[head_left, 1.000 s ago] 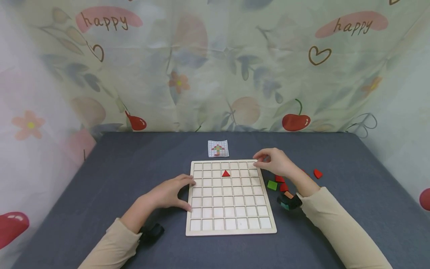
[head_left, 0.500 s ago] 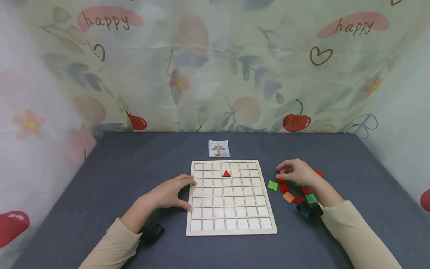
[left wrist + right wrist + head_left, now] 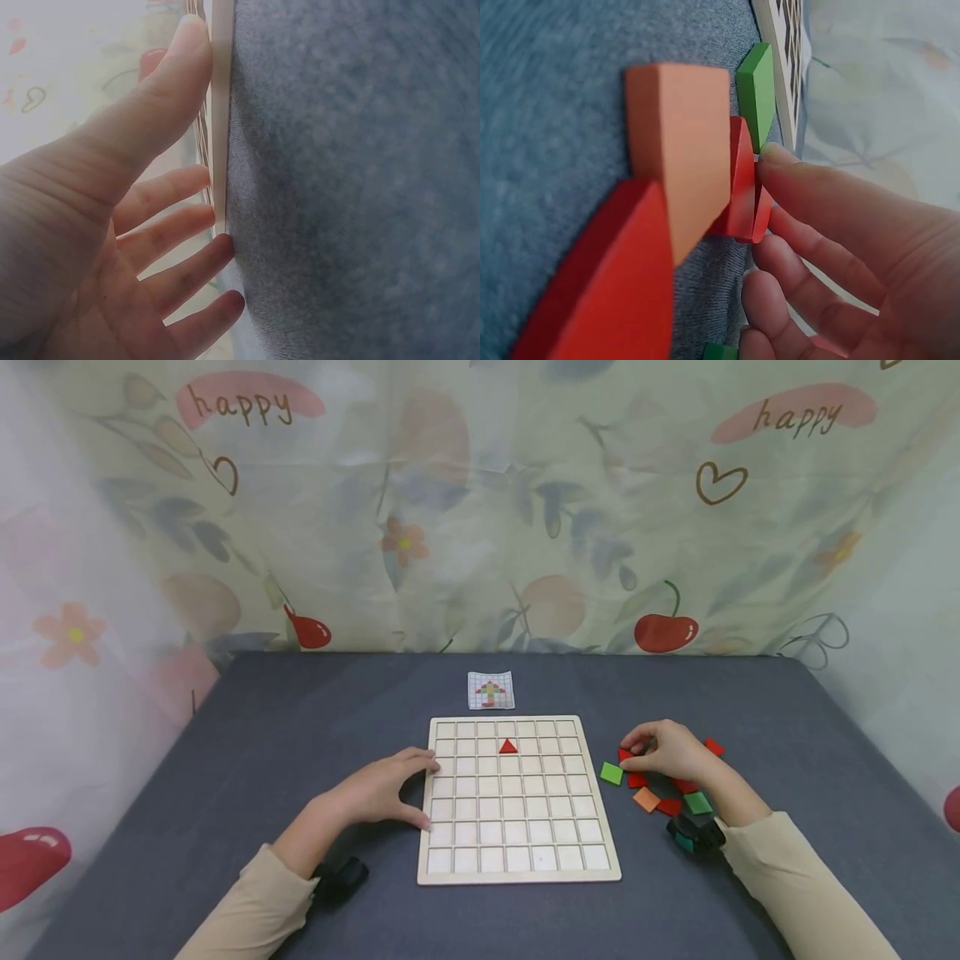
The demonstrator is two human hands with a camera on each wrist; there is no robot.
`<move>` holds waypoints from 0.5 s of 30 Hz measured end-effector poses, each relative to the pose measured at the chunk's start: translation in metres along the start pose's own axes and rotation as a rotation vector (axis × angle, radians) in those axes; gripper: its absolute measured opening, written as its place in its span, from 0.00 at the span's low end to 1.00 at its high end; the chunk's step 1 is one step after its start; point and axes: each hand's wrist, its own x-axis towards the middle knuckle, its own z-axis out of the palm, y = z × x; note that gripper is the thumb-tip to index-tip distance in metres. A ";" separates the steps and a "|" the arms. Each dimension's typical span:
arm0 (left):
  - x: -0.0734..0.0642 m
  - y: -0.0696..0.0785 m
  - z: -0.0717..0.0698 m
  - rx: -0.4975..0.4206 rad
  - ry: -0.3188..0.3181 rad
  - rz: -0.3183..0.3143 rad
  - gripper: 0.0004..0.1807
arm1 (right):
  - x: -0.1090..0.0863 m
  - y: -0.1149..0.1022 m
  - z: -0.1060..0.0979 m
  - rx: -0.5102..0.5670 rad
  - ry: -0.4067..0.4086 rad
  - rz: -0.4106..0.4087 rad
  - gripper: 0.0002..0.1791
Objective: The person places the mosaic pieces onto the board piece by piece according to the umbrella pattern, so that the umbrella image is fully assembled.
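Observation:
A pale wooden grid board (image 3: 517, 810) lies flat in the middle of the table, with a red triangle block (image 3: 507, 746) in one of its upper cells. Along its left edge rests my left hand (image 3: 375, 789), fingers fairly straight, thumb and fingertips touching the rim. To the right of the board, my right hand (image 3: 667, 749) is down among the loose blocks. In the right wrist view its thumb and index finger pinch a red block (image 3: 762, 214), partly hidden by the fingers. Close by are another red block (image 3: 741, 176) and an orange block (image 3: 694, 135).
Left of the loose pile, a light green block (image 3: 611, 773) lies near the board. A darker green block (image 3: 698, 802) and several red blocks (image 3: 669, 807) lie around the right wrist. Behind the board is a small pattern card (image 3: 491, 691). A printed curtain (image 3: 480, 527) hangs behind the table.
My right hand has moved right, from the board's upper right corner to the loose blocks, and its fingers have come down on a red one. The left hand has stayed in place.

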 end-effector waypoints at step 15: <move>-0.001 0.002 -0.001 0.004 0.008 0.014 0.43 | -0.002 -0.003 0.001 -0.097 0.016 -0.076 0.12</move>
